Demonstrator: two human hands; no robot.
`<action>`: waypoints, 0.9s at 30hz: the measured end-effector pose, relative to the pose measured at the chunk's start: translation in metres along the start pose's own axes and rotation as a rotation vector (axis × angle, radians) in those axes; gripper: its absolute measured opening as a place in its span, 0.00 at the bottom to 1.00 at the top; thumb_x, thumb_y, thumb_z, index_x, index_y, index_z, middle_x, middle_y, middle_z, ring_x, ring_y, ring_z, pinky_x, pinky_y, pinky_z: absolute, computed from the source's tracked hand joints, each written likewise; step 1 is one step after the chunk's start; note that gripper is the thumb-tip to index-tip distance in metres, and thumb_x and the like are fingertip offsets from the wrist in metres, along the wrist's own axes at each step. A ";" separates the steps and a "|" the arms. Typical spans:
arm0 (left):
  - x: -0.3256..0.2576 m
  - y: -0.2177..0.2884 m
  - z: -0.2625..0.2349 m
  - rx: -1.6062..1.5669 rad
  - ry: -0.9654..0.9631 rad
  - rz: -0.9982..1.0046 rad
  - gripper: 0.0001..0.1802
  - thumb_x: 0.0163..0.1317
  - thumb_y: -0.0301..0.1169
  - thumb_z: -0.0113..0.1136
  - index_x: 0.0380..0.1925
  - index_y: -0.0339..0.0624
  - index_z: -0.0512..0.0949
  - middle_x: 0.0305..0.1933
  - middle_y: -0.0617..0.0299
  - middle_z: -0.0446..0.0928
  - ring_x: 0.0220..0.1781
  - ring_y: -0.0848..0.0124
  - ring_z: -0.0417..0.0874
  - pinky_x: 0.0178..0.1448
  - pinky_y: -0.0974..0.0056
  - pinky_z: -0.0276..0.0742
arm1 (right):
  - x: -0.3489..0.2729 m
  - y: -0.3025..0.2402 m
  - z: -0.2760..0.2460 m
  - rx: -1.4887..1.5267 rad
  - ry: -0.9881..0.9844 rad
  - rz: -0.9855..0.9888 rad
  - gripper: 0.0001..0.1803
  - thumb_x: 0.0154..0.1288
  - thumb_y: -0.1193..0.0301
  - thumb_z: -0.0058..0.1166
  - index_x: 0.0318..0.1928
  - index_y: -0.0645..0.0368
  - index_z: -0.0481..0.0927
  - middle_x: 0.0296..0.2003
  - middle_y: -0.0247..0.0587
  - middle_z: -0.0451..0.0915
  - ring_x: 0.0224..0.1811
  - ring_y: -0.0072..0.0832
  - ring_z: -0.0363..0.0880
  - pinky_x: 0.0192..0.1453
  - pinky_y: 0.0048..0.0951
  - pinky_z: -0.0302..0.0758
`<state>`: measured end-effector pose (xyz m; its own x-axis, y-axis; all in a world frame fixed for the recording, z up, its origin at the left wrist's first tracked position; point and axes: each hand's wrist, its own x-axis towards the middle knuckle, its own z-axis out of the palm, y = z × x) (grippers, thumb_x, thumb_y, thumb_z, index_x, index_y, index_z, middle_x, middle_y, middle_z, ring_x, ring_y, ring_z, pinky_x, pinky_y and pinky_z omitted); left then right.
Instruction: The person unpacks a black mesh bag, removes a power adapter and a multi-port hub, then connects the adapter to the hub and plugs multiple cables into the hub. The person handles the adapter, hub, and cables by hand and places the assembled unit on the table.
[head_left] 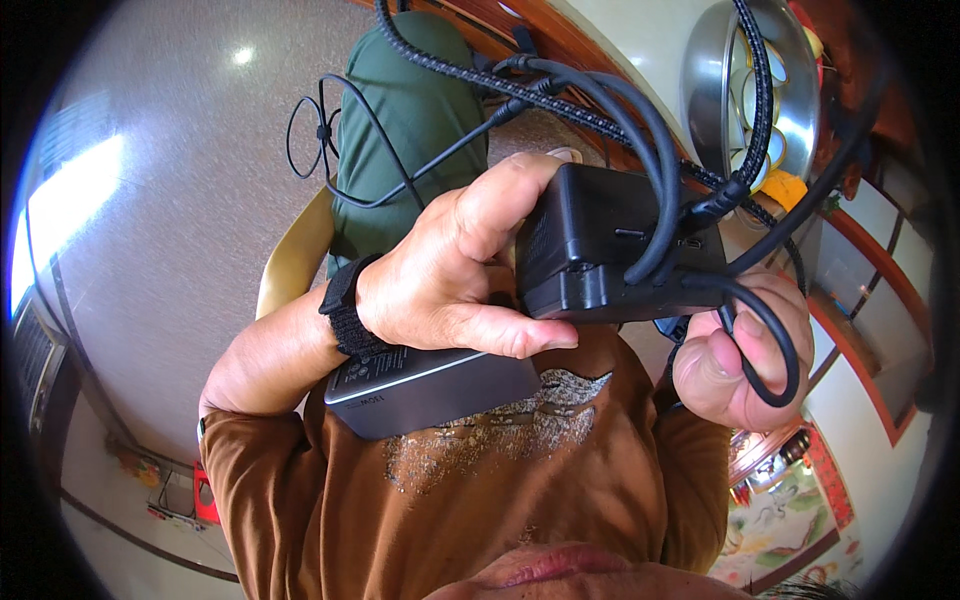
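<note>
My left hand (455, 260), with a black woven strap on its wrist, grips a black box-shaped device (625, 240) between thumb and fingers. Several cables run to the face of the box turned right, which also has small ports. A short black cable (790, 360) curves from it in a loop across my right hand (745, 360). The right hand's fingers are curled in at that loop and closed on it; its far fingers are partly hidden. Below my left wrist, a dark grey power bank-like block (440, 395) with printed markings sits against my brown shirt.
Thick braided cables (450, 70) arch over the box, and a thinner black cable (375, 130) loops over my green-trousered leg (400, 110). At the upper right stands a steel bowl (708, 80) with several cups in it. A yellowish chair edge (295, 250) shows beside me.
</note>
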<state>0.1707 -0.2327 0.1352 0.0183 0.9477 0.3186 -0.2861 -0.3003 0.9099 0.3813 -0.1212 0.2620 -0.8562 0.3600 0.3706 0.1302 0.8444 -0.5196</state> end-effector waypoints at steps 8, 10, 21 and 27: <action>0.005 0.003 0.003 -0.074 0.021 -0.089 0.44 0.50 0.35 0.80 0.63 0.33 0.65 0.54 0.57 0.74 0.56 0.70 0.75 0.61 0.66 0.71 | -0.002 0.008 0.014 0.061 0.120 0.001 0.19 0.55 0.72 0.70 0.45 0.62 0.76 0.34 0.45 0.78 0.29 0.39 0.79 0.33 0.38 0.82; 0.006 0.007 0.008 -0.201 0.082 -0.248 0.41 0.52 0.33 0.79 0.62 0.33 0.66 0.52 0.60 0.75 0.54 0.74 0.73 0.60 0.68 0.71 | 0.002 0.010 0.018 0.073 0.121 -0.020 0.17 0.60 0.69 0.66 0.45 0.63 0.75 0.33 0.45 0.77 0.28 0.36 0.77 0.30 0.36 0.79; 0.007 0.003 0.010 0.127 0.142 -0.281 0.35 0.48 0.38 0.78 0.47 0.30 0.67 0.32 0.41 0.75 0.38 0.46 0.81 0.42 0.55 0.77 | 0.037 -0.012 0.026 0.731 0.293 0.589 0.23 0.62 0.59 0.67 0.42 0.66 0.72 0.30 0.44 0.75 0.24 0.23 0.69 0.24 0.20 0.66; 0.008 0.009 0.006 0.101 0.116 -0.331 0.35 0.48 0.39 0.77 0.46 0.29 0.67 0.32 0.40 0.75 0.39 0.43 0.80 0.42 0.53 0.77 | 0.049 0.008 0.034 0.195 0.302 0.194 0.28 0.68 0.54 0.59 0.50 0.70 0.73 0.39 0.56 0.78 0.26 0.25 0.72 0.26 0.20 0.69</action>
<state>0.1738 -0.2283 0.1472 -0.0163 0.9996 -0.0241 -0.1864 0.0206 0.9823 0.3239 -0.1102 0.2499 -0.6357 0.6302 0.4459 0.1527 0.6688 -0.7276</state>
